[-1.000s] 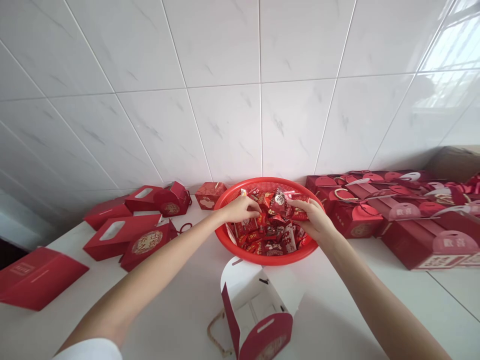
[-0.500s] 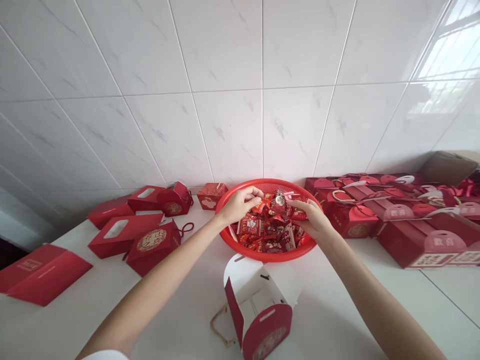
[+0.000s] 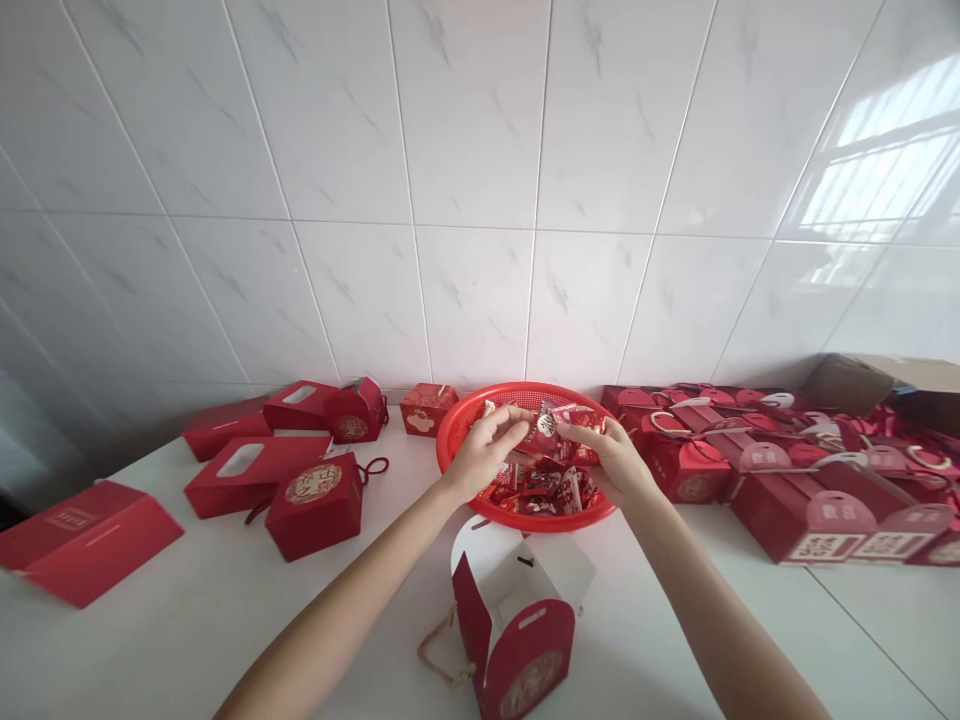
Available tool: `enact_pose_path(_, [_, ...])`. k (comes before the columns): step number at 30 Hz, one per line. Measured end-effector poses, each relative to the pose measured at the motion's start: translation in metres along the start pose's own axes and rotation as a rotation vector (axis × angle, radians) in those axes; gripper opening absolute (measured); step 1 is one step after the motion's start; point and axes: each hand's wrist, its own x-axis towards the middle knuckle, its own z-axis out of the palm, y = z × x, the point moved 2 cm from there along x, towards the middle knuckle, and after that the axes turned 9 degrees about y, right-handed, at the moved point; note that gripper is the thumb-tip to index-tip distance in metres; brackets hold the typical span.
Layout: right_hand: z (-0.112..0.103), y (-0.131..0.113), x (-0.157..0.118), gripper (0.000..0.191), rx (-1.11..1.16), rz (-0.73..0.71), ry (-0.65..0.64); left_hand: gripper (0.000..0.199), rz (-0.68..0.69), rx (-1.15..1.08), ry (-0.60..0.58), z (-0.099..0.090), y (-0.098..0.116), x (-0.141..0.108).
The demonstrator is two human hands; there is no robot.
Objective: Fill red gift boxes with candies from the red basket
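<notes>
My left hand (image 3: pixel 486 455) and my right hand (image 3: pixel 613 462) meet above a red plastic basket (image 3: pixel 448 430) full of small red candy packets (image 3: pixel 529 482). Between them is a dark red wrapped candy packet (image 3: pixel 546 427) with a pale round emblem. Thumb and fingers of each hand are pinched at its two sides, the right hand's at the right edge. Below the basket stands an open red gift box (image 3: pixel 529 660) with a white inside, its flaps raised and a rope handle (image 3: pixel 437 645) hanging at its left.
Several closed red gift boxes (image 3: pixel 315 505) are spread over the left of the white table (image 3: pixel 360 640). Rows of filled-out red boxes (image 3: pixel 795 515) crowd the right side. A small red box (image 3: pixel 429 409) sits by the tiled wall (image 3: pixel 480 300); a brown carton (image 3: pixel 885 385) is at far right.
Both hands have drawn closer together, with the candy packet now lifted between their fingers. The view has tilted up slightly, so the table things sit lower.
</notes>
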Motion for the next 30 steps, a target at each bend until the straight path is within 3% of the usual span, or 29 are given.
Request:
enact_pose_path(6, [0.013, -0.011, -0.011, 0.028, -0.059, -0.093, 0.003, 0.045, -0.049, -0.196, -0.023, -0.008, 0.01, -0.014])
enact_pose_path(12, [0.016, -0.016, -0.016, 0.025, -0.123, -0.171, -0.061, 0.069, -0.042, -0.047, 0.007, -0.02, 0.018, -0.028])
enact_pose_path(17, [0.015, -0.017, -0.019, 0.024, -0.129, -0.184, -0.056, 0.061, 0.029, 0.094, -0.035, -0.024, 0.021, -0.034])
enact_pose_path(21, [0.018, -0.02, -0.026, 0.023, -0.109, -0.102, -0.137, 0.05, 0.056, 0.187, -0.1, -0.028, 0.024, -0.035])
enact_pose_path(26, [0.02, -0.023, -0.033, 0.021, -0.157, -0.034, -0.197, 0.048, 0.046, 0.209, -0.157, -0.032, 0.03, -0.039])
enact_pose_path(30, [0.021, -0.021, -0.033, 0.023, -0.169, -0.023, -0.202, 0.045, 0.032, 0.171, -0.132, -0.035, 0.034, -0.04])
